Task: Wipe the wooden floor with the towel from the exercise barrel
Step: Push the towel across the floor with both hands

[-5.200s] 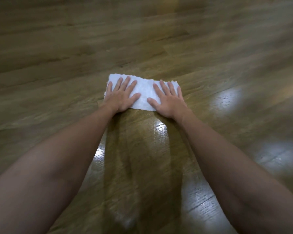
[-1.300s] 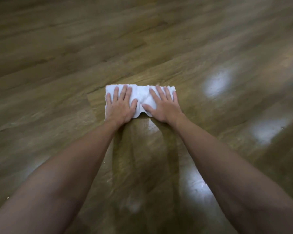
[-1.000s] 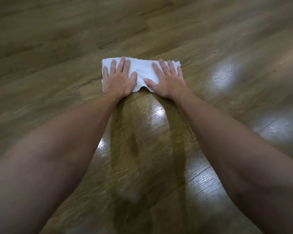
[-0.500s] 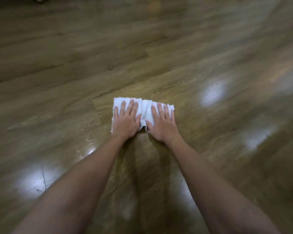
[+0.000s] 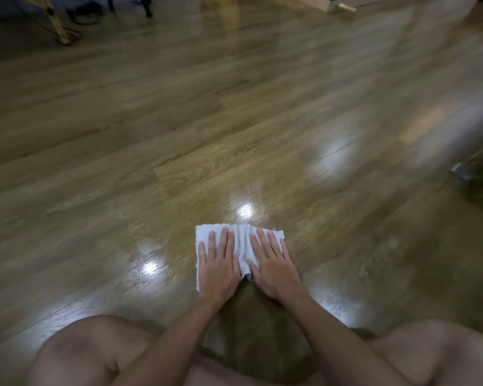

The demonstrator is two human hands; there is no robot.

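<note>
A person kneeling on a glossy wooden floor (image 5: 234, 121) presses one white towel (image 5: 241, 240) flat under both hands. The left hand (image 5: 219, 264) lies spread on the cloth's left half, fingers straight; the right hand (image 5: 273, 264) lies likewise on its right half, thumbs nearly meeting over bunched folds between them. The towel looks light, soft and limp, likely to crumple and slide easily on the sheen, so flat palm pressure near each end should serve best. Two knees frame the arms below; a wooden leg (image 5: 53, 20) stands far beyond the left hand.
</note>
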